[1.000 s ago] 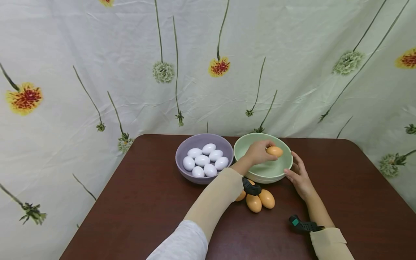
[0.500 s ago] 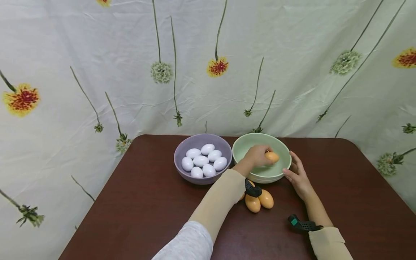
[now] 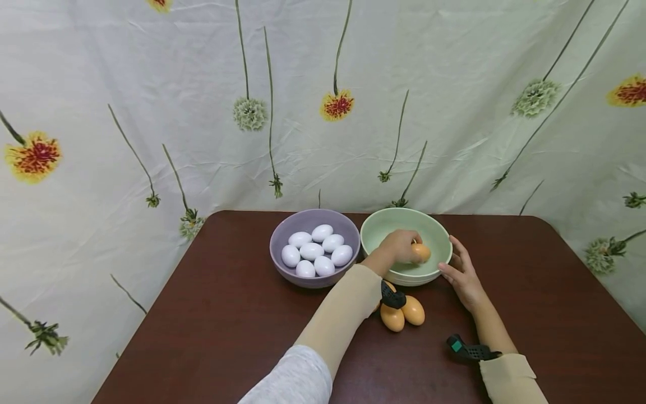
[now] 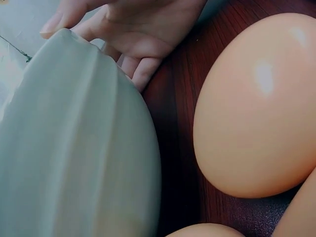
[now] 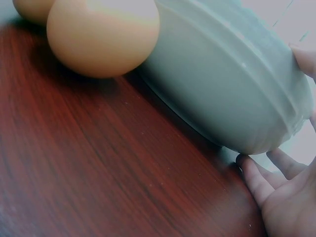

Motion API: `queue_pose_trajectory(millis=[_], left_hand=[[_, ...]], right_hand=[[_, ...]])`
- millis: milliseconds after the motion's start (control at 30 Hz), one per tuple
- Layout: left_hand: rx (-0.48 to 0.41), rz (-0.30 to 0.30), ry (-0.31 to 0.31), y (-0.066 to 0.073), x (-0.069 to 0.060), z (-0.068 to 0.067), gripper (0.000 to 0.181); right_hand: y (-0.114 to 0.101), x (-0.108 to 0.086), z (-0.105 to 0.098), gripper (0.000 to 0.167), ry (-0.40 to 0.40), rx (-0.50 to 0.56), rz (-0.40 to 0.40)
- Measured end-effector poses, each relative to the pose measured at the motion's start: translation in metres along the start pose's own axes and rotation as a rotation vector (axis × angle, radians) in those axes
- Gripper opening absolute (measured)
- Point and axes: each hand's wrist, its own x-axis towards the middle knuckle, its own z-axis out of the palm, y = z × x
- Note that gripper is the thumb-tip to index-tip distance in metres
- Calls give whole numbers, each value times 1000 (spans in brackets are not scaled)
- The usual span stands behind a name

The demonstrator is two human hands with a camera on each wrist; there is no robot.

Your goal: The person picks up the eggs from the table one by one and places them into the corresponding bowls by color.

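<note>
In the head view my left hand (image 3: 402, 246) reaches down into the light green bowl (image 3: 374, 229) and holds a brown egg (image 3: 421, 252) low inside it. The fingers partly cover this egg. My right hand (image 3: 465, 278) grips the bowl's right side, thumb at the rim and fingers around the outer wall. Between the forearms, several more brown eggs (image 3: 414, 310) lie on the table, some partly hidden by the left wrist strap. The left wrist view shows the right hand (image 4: 143, 27) at the bowl's edge; the right wrist view shows its fingers (image 5: 256, 182) against the bowl's underside.
A purple bowl (image 3: 282, 268) with several white eggs (image 3: 312, 251) stands directly left of the green one. Both are near the far edge of the dark red-brown table (image 3: 222, 314). Behind it hangs a flower-printed cloth (image 3: 202, 67).
My left hand has lowered the brown egg deeper into the green bowl and slightly to the left. The right hand keeps its hold on the bowl.
</note>
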Motion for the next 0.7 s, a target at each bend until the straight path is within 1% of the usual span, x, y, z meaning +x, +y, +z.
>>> queue_pose_trajectory(millis=[233, 433, 567, 700], left_hand=[[-23, -4, -9, -1, 0, 0, 39], [-32, -20, -12, -2, 2, 2, 40], [-22, -13, -10, -3, 3, 3, 44], [-47, -4, -9, -3, 4, 3, 46]], right_hand=[[-1, 1, 1, 75, 5, -8, 7], [0, 1, 0, 75, 0, -5, 1], [-1, 0, 0, 75, -4, -7, -4], [-1, 0, 1, 75, -3, -3, -7]])
